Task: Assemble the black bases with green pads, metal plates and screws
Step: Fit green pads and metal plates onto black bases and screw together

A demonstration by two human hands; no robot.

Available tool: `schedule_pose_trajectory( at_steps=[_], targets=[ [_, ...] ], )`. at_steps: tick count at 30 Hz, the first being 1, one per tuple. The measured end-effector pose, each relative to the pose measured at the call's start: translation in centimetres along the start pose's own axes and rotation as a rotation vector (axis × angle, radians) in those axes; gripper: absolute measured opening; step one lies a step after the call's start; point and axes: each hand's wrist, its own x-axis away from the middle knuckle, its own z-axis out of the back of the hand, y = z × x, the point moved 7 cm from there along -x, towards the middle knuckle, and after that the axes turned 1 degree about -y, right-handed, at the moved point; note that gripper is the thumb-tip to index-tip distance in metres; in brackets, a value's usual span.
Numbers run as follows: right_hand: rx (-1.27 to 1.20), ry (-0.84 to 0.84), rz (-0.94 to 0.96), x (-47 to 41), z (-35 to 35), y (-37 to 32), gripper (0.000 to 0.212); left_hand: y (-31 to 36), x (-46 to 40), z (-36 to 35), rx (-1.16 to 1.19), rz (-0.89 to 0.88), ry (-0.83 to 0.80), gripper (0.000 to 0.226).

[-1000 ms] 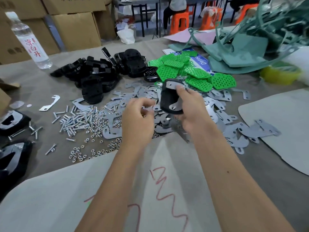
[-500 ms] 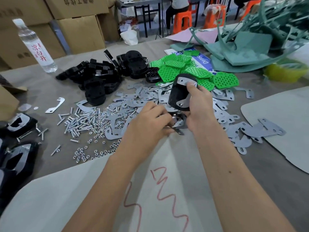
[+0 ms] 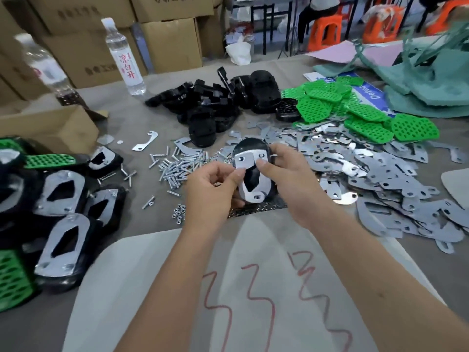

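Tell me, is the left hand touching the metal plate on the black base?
Touching: in the head view the left hand's thumb presses the metal plate lying on the black base.

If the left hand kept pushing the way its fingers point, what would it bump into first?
The left hand already touches the metal plate on the black base it points at; behind those, probably the right hand.

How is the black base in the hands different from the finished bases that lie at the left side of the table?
The held base is up in both hands, the left hand and right hand; the finished bases lie on the table. Metal plates on the held base leave one side uncovered; those on the finished bases form a closed ring. Both are black with silver plates on top.
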Motion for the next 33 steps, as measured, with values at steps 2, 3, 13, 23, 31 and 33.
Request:
schedule_pose_trajectory(
  at_steps=[2,3,13,23,31,33],
  targets=[
    [0.006,-0.01,0.023,0.2,-0.2,-0.2,0.015,0.1,0.0,0.1,-0.046,-0.002,0.007,0.02],
    [0.013,-0.019,0.037,0.3,-0.3,-0.3,0.015,0.2,0.0,0.2,-0.067,0.002,0.009,0.02],
    [0.016,-0.086,0.095,0.5,-0.8,-0.5,0.01,2.3,0.3,1.4,-0.297,-0.112,0.064,0.027],
    [-0.056,-0.098,0.079,0.3,-1.0,-0.3,0.008,0.3,-1.2,2.0,-0.145,0.067,-0.051,0.025],
    [-0.114,-0.133,0.09,0.4,-1.0,-0.5,0.01,0.0,-0.6,1.5,-0.027,0.109,-0.024,0.022],
    [-0.141,-0.15,0.082,0.4,-1.2,-0.5,0.021,0.1,-0.5,1.2,0.067,0.161,-0.084,0.016]
  ],
)
